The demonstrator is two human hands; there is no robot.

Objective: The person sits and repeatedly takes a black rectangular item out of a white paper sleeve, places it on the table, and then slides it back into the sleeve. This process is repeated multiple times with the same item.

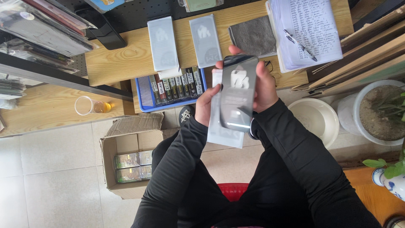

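Black sleeves run up from six o'clock to both hands, which meet near the centre of the view around a glossy dark phone-shaped slab (238, 93) held upright. Its left edge is gripped by the left hand (206, 103), with the fingers curled on it, and the right hand (265, 86) wraps the right edge with the thumb at the top, so both are closed on the same piece. Behind the slab, pressed against it and showing below and at its left, hangs a pale translucent sleeve (223, 135). Just beyond the hands, toward eleven o'clock, a blue tray (144, 93) holds a row of small dark boxes on the wooden desk (114, 59). Two more pale flat packets (162, 42) lie above the tray at twelve o'clock, with a grey cloth (253, 36) just beside them. At one o'clock a written notebook (312, 29) carries a pen (300, 44). A white bowl (315, 119) sits on the floor at three o'clock, near a potted plant (379, 112). Toward eight o'clock stands an open cardboard box (126, 160), and a plastic cup (86, 105) sits at nine o'clock.
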